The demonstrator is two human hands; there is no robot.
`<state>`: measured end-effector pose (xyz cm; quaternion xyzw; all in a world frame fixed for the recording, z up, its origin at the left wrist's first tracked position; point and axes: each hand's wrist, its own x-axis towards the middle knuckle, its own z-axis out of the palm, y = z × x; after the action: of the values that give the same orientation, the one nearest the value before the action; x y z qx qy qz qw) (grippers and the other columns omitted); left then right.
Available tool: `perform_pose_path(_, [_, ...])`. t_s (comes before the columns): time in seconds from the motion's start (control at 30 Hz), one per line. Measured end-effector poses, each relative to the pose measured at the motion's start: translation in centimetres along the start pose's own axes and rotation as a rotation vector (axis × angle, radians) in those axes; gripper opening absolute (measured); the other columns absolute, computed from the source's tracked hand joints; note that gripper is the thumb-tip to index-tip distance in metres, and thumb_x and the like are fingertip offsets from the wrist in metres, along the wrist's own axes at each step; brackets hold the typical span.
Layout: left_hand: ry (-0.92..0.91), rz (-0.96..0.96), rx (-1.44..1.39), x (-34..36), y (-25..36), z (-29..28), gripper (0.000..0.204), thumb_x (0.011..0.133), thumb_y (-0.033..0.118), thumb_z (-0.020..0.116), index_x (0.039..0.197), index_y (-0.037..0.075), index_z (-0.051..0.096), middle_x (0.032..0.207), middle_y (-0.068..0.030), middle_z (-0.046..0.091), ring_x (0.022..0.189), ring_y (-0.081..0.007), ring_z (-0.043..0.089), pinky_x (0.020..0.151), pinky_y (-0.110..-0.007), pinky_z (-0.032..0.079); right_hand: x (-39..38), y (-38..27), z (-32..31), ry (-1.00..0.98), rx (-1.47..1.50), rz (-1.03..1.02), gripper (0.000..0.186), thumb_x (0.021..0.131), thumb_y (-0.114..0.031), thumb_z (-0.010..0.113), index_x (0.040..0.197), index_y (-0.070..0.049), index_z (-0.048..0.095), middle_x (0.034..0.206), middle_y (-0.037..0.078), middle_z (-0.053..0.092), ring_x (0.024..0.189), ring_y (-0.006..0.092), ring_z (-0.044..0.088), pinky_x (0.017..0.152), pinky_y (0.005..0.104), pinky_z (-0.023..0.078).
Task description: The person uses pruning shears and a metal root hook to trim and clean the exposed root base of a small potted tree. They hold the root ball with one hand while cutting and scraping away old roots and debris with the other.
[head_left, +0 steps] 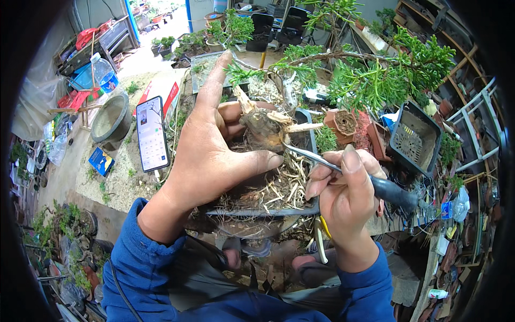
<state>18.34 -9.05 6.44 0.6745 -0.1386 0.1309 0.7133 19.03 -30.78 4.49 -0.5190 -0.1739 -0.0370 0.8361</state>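
My left hand [209,147] grips the knobbly, partly stripped trunk [263,129] of a small bonsai tree, thumb in front and index finger stretched upward. Pale bare wood stubs stick out of this trunk. A slim metal hand tool with a black handle [394,192] is held in my right hand [348,201], its tip touching the trunk's lower right side. The tool's exact kind is unclear. Below lies a dark rectangular pot [263,213] with soil and pale wood shavings [292,185]. Green needled foliage [370,80] reaches to the upper right.
Left of my hand a lit phone [152,134] lies near a round grey pot [113,118], a plastic bottle [104,72] and a blue packet [101,161]. At right stand a black plastic pot [416,138] and brown pots [343,123]. A yellow-handled tool [325,227] hangs at the front edge.
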Motion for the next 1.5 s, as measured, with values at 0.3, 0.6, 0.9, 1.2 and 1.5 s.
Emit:
perform_pose_path(0.3, [0.080, -0.001, 0.041, -0.5, -0.1, 0.4, 0.129, 0.069, 0.002, 0.094, 0.166, 0.010, 0.009, 0.130, -0.0241, 0.065, 0.113, -0.0287, 0.070, 0.100, -0.041, 0.056, 0.1, -0.5, -0.3, -0.079, 0.007, -0.040, 0.020, 0.101, -0.011, 0.063, 0.097, 0.008, 0.069, 0.077, 0.020, 0.072, 0.055, 0.0208, 0.066, 0.057, 0.0306, 0.055])
perform_pose_path(0.6, [0.064, -0.006, 0.008, -0.5, 0.3, 0.8, 0.123, 0.073, -0.003, 0.087, 0.160, -0.006, 0.001, 0.128, -0.0221, 0.067, 0.112, -0.0250, 0.071, 0.105, -0.037, 0.052, -0.1, -0.6, 0.2, -0.021, -0.089, -0.002, 0.018, 0.098, -0.014, 0.070, 0.097, 0.004, 0.071, 0.079, 0.018, 0.074, 0.059, 0.0171, 0.069, 0.061, 0.0286, 0.055])
perform_pose_path(0.9, [0.059, -0.009, -0.023, -0.4, 0.4, 1.0, 0.109, 0.074, -0.007, 0.084, 0.158, 0.002, 0.014, 0.124, -0.0195, 0.067, 0.108, -0.0227, 0.071, 0.099, -0.035, 0.056, -0.9, -0.4, 0.8, 0.063, -0.339, -0.133, 0.017, 0.100, -0.007, 0.062, 0.093, 0.008, 0.067, 0.076, 0.018, 0.069, 0.058, 0.0210, 0.067, 0.057, 0.0304, 0.057])
perform_pose_path(1.2, [0.067, -0.008, 0.008, -0.5, 0.6, 1.2, 0.114, 0.074, -0.007, 0.084, 0.161, 0.004, 0.012, 0.124, -0.0196, 0.067, 0.109, -0.0239, 0.070, 0.099, -0.036, 0.056, 0.3, -0.5, 0.3, 0.092, -0.491, -0.195, 0.025, 0.102, -0.015, 0.065, 0.110, 0.008, 0.069, 0.085, 0.016, 0.075, 0.062, 0.0141, 0.066, 0.060, 0.0251, 0.052])
perform_pose_path(1.5, [0.058, -0.015, -0.026, -0.5, 0.8, 1.2, 0.114, 0.074, -0.008, 0.085, 0.161, 0.004, 0.012, 0.124, -0.0204, 0.067, 0.110, -0.0259, 0.070, 0.098, -0.038, 0.058, 4.4, 0.7, 0.8, -0.238, -0.794, -0.463, 0.015, 0.085, -0.005, 0.079, 0.097, 0.003, 0.077, 0.083, 0.012, 0.076, 0.074, 0.0126, 0.072, 0.069, 0.0262, 0.056])
